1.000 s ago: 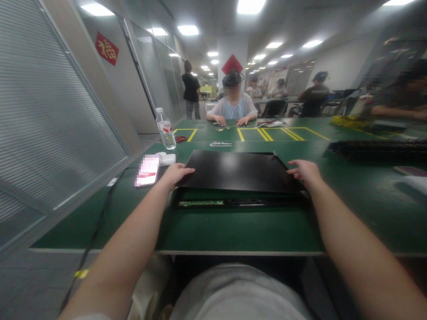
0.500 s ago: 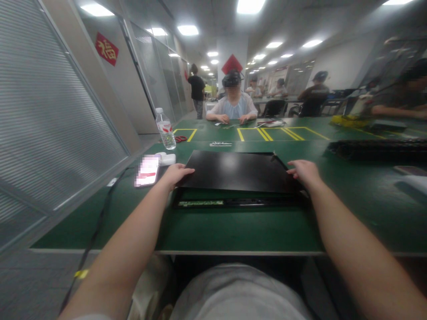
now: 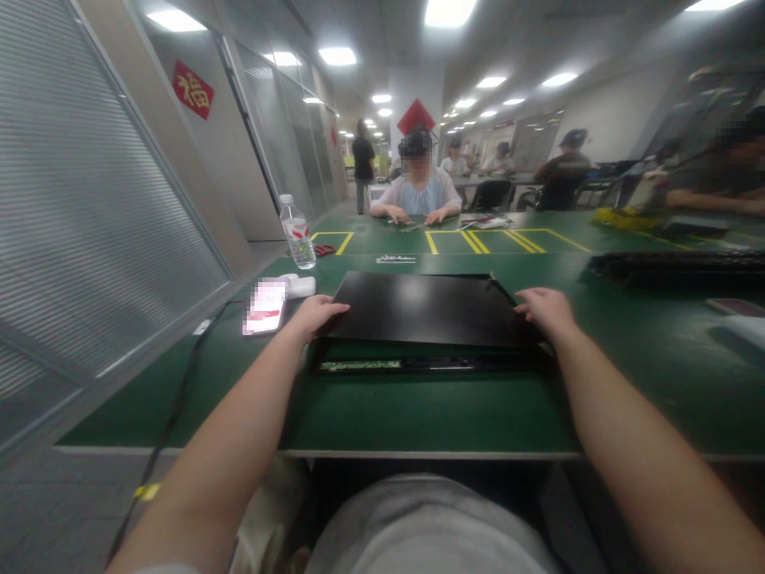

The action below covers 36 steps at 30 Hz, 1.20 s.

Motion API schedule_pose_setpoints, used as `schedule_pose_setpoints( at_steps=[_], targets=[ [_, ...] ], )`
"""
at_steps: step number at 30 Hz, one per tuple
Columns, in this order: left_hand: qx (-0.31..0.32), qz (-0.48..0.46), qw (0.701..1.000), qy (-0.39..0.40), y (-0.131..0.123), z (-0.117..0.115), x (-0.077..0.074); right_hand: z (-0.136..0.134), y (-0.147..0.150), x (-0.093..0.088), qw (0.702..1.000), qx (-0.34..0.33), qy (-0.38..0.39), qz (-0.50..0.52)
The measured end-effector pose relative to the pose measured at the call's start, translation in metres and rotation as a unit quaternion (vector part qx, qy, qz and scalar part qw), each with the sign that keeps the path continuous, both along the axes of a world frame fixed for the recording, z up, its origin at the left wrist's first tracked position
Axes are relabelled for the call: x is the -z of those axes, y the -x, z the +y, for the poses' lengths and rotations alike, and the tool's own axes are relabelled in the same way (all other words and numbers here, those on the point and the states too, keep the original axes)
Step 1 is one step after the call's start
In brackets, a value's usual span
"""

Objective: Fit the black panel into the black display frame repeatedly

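Big green table (image 3: 418, 414) fills most of the view. Dead ahead at 12 o'clock is a wide black panel (image 3: 427, 309), its near edge tipped up off a black frame (image 3: 472, 364) with a green circuit strip showing underneath. Left hand (image 3: 314, 312) is on the panel's 9 o'clock edge and right hand (image 3: 547, 309) on its 3 o'clock edge. Both have fingers half curled over the rim, gripping it, probably one per side so something that wide stays level. Water bottle (image 3: 297, 231) stands out at 11 o'clock, and a phone (image 3: 264, 307) lies just beside the left hand.
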State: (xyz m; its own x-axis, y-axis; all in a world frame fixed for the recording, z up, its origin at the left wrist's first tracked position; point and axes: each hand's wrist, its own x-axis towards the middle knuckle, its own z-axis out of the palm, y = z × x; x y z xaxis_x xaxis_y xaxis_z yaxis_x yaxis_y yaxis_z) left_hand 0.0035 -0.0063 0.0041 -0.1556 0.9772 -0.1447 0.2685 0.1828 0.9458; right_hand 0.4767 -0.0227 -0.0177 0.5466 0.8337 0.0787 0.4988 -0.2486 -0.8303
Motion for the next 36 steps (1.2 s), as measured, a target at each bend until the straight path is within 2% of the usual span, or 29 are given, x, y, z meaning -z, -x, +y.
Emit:
schedule_pose_setpoints(
  at_steps=[29, 36],
  targets=[
    [0.009, -0.01, 1.0, -0.001, -0.0033, -0.0041, -0.0039, 0.0023, -0.0034, 0.0034, 0.998, -0.002, 0.025, -0.056],
    [0.01, -0.003, 1.0, -0.004, -0.0025, -0.0051, -0.0028, -0.0018, 0.0025, -0.0011, 0.997, 0.002, 0.041, -0.068]
  ],
)
